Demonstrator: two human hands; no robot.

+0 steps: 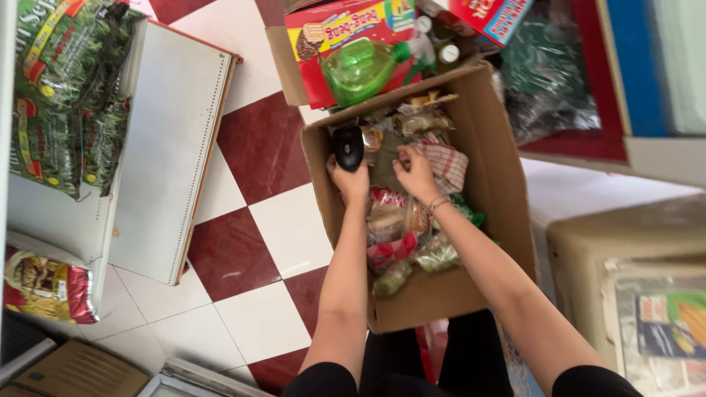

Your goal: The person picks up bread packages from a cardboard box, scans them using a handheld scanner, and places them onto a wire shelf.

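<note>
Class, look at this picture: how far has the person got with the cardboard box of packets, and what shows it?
Done: the cardboard box stands open on the floor, flaps out. In hand: the left hand grips a black handheld device at the box's edge, while the right hand touches a packet near a checked cloth. Left: many wrapped packets lie piled in the box, so most of the work seems ahead.

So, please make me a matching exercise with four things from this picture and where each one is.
Things:
1. black handheld device
2. green plastic bottle
3. checked cloth
4. large green bag

Places:
A. on the white shelf at the far left
B. in the left hand, over the cardboard box
C. beside the right hand, inside the box
D. beyond the box, against a red carton

Pairs: 1-B, 2-D, 3-C, 4-A
</note>
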